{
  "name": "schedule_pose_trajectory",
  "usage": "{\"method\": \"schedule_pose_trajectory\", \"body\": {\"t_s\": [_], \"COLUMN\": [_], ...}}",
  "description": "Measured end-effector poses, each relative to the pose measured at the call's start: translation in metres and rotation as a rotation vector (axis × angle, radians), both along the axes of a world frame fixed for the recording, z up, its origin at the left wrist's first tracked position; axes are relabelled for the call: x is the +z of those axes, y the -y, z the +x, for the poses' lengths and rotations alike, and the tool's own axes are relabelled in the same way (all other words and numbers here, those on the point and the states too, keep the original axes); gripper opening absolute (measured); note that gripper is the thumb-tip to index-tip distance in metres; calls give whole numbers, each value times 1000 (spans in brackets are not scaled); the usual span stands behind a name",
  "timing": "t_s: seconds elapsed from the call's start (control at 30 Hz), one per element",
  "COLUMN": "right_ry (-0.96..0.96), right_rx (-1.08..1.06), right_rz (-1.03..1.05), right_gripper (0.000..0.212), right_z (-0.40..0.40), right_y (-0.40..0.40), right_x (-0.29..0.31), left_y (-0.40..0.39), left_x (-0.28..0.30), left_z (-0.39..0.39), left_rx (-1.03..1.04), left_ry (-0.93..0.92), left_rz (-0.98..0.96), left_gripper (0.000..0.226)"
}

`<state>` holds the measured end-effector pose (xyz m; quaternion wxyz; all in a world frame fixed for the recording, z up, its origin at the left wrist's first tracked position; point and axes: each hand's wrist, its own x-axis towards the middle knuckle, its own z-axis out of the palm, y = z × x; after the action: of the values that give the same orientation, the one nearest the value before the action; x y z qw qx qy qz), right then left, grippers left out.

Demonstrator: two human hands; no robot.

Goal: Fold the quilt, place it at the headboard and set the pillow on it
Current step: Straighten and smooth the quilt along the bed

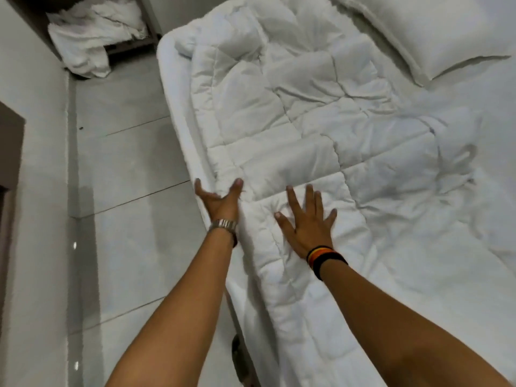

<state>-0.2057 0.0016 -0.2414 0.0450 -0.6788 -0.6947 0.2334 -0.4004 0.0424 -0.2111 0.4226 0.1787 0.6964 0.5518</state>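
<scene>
Quilted white padded bedding, the quilt (293,113), is spread lengthwise along the left side of the white-sheeted bed (460,233), folded into a long band that runs from the near edge up towards the far end. Its surface is creased and puffed in stitched squares. The left hand (220,199), with a metal watch band (223,225) at the wrist, is hooked over the quilt's outer edge at the side of the mattress, thumb on top and fingers spread around the fold, grasping the fabric. The right hand (307,222), with a black, red and yellow striped wristband (325,259), is laid flat and unclenched on top of the quilt, fingers splayed, pressing down and gripping nothing. A plump white pillow (430,32) lies at the far right corner of the bed, just beside the quilt and apart from both hands. On the pale tiled floor (125,163) beyond the bed, a dark wooden frame (134,46) is seen, holding a crumpled heap of white linen (92,37).
</scene>
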Motion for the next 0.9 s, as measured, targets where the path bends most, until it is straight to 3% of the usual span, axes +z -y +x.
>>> {"method": "schedule_pose_trajectory", "body": {"t_s": [0.07,0.2,0.3,0.37,0.5,0.7,0.8,0.9], "right_ry": [24,92,9,-41,20,243,315,355], "right_rx": [13,19,-57,-118,-135,-137,-160,-198], "right_rz": [-26,-284,-50,112,202,-64,-157,-222], "right_gripper": [75,78,77,74,73,85,89,89], "right_z": [-7,-23,-39,-52,-80,-111,-119,-125], "right_y": [7,21,6,-27,-113,-212,-225,-231], "right_x": [-4,2,19,34,45,-19,-44,-47], "left_y": [14,38,17,-20,-126,-287,-324,-339], "left_x": [-5,-11,-2,-1,-10,-57,-74,-76], "left_z": [-24,-45,-66,-84,-105,-111,-114,-130], "left_rx": [-52,-230,-223,-255,-329,-452,-558,-604], "left_ry": [-58,-54,-154,-218,-324,-449,-514,-493], "left_rz": [-5,-270,-301,-238,-199,-349,-363,-253], "left_gripper": [116,120,124,126,126,163,155,126]}}
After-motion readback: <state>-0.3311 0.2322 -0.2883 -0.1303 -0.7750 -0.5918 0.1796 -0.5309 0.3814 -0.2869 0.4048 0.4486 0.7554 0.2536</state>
